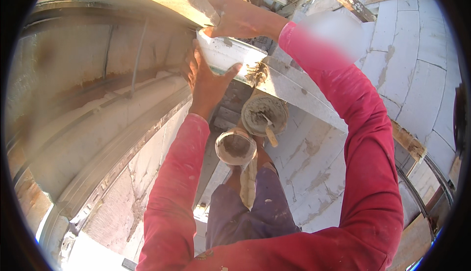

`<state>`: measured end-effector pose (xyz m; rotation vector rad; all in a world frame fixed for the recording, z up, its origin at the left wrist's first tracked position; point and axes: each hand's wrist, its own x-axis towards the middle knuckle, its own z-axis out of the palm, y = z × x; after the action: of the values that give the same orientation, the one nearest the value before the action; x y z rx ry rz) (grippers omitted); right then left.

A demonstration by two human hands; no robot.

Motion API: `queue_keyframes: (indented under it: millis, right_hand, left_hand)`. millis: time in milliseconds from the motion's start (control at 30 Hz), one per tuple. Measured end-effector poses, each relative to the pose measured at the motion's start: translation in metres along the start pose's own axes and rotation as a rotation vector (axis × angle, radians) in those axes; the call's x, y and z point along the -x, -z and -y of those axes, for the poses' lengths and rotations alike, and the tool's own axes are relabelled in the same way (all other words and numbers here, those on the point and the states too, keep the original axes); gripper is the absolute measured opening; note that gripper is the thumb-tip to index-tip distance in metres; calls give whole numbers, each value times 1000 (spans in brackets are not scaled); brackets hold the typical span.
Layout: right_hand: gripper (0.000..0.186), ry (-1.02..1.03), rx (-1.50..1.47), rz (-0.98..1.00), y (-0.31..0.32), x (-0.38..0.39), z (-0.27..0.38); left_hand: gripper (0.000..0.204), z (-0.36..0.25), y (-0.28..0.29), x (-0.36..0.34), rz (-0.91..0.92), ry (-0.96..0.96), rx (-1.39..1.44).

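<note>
A white, flat-faced block (225,51) with a rough, mortar-smeared right end lies between my hands, beside the wooden-looking beam at upper left. My left hand (208,85) grips its near left corner, thumb stretched along the near edge and fingers up against the left end. Over the far left corner, my right hand (240,19) is closed, its fingertips bent down on the block; part of its grip is hidden. Below stands a bucket of grey mortar (257,109) with a wooden-handled trowel (270,132) in it. Nearer me is a second round container (235,149), grey inside.
A pale ledge (304,96) runs right from the block. On the left is a large dusty panel with a metal-edged rail (105,182). White block walling (407,50) rises at right, with a wood offcut (351,2) and a timber piece (408,141) by it.
</note>
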<state>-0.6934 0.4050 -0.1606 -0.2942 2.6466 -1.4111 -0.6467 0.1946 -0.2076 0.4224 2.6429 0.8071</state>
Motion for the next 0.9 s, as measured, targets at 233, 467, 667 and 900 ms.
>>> queue_keyframes:
  millis: [233,467,667,900]
  right_hand:
    - [80,-67,-30,-26,-3,26,-3]
    - [60,-248,-70,119,-22,79,-57]
    - [61,-294,33,180,-37,94,-84]
    - [43,-267,125,-195,-41,123,-53]
  left_hand:
    - [130,2,-1,3,-35,9,-29]
    - [130,0,3,4,-5,32,-39]
    - [132,2,-1,2,-7,42,-65]
    - [131,3,-1,3,6,44,-47]
